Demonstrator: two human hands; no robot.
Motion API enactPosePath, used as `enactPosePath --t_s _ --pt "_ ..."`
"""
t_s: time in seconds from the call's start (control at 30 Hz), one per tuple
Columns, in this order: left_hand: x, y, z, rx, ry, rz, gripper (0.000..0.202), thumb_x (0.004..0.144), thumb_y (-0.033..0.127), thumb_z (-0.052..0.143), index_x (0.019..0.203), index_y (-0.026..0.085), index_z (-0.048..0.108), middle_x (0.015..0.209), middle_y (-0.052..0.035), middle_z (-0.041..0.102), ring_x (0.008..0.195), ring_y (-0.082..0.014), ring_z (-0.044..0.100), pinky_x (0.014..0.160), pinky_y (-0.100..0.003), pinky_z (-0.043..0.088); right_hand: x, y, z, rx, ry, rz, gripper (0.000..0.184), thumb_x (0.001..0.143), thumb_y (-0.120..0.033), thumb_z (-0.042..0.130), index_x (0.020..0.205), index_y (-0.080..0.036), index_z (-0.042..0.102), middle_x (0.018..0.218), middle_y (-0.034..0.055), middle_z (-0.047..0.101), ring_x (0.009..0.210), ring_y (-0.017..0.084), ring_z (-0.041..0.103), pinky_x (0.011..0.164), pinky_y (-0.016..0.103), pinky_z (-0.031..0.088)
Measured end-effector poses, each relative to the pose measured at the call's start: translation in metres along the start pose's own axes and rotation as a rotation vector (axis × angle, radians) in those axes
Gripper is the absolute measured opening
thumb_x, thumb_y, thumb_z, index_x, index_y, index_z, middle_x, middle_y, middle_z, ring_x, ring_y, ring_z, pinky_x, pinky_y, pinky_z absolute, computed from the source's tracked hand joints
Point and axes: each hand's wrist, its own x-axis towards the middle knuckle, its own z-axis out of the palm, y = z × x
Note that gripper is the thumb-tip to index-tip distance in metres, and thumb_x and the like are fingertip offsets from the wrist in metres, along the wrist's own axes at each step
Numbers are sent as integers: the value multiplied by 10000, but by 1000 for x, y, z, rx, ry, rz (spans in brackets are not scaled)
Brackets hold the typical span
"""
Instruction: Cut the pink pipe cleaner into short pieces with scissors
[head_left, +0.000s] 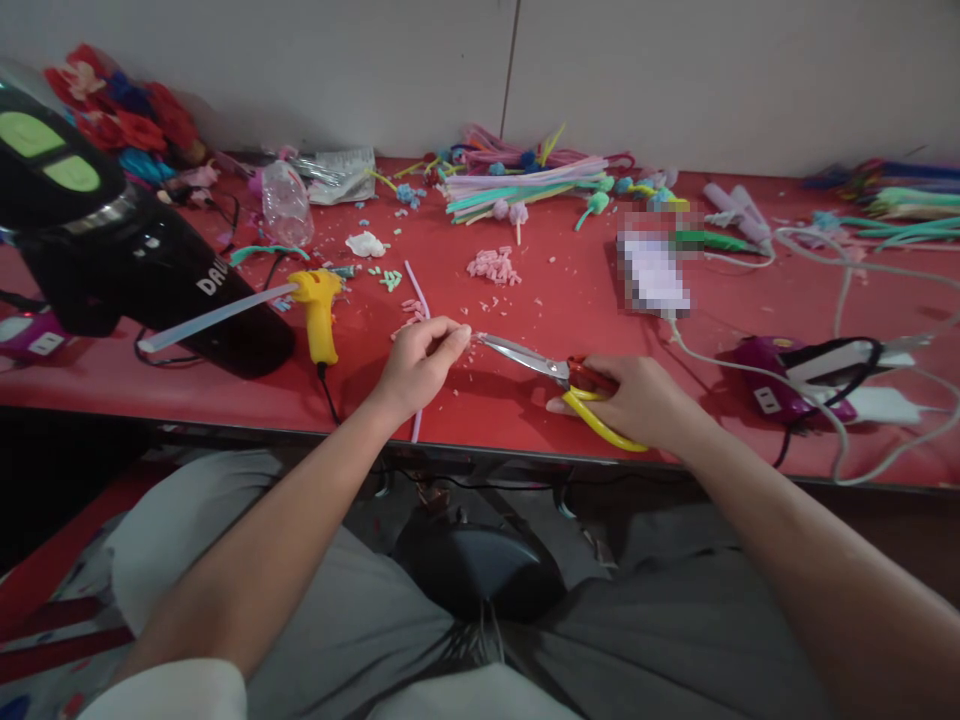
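A: Where are the scissors [556,370]?
B: In the right hand [637,395], which is closed around the red and yellow handles. The blades point left across the red tabletop [510,415], their tips right by the fingertips of the left hand [421,368].
A: And what is the left hand doing?
B: Its thumb and forefinger are pinched together. Whatever sits between them is too small to make out. The two hands are apart, with the blades spanning the gap.
A: Is the purple strip [417,285] in its grip?
B: I can't tell. It runs behind the left hand, showing beyond the knuckles and again on the near side, by the tabletop's edge.
A: What about the cut pieces?
B: The pink pile [495,266] lies beyond the blades, near the left fingertips. More pink bits [409,316] lie just beside the left hand, with green pieces [390,281] farther back. The yellow glue gun [321,318] lies to the left of that hand.
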Motion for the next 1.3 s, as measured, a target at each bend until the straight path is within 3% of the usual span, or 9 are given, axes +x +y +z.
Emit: enactPosePath --t_s 0.5,1.0,1.3 --pt "0 3 0 -44 -45 -37 302 910 371 535 695 166 588 580 23 499 548 -100 432 548 -256 339 1 -5 -1 -36 26 -4 677 595 -881 587 595 -226 417 556 -22 424 535 120 336 485 273 266" --pt "0 1 1 -38 -27 -30 312 923 373 523 687 175 567 576 23 499 546 -105 452 559 -264 360 1 3 2 -35 46 -69 601 674 -774 646 612 -216 429 550 -40 392 529 104 307 478 262 226" --pt "0 -2 2 -53 -29 -25 315 937 372 506 695 175 550 590 24 486 557 -103 450 555 -261 353 2 3 2 -51 41 -82 622 674 -802 620 606 -221 409 556 -32 414 533 107 314 489 267 229"
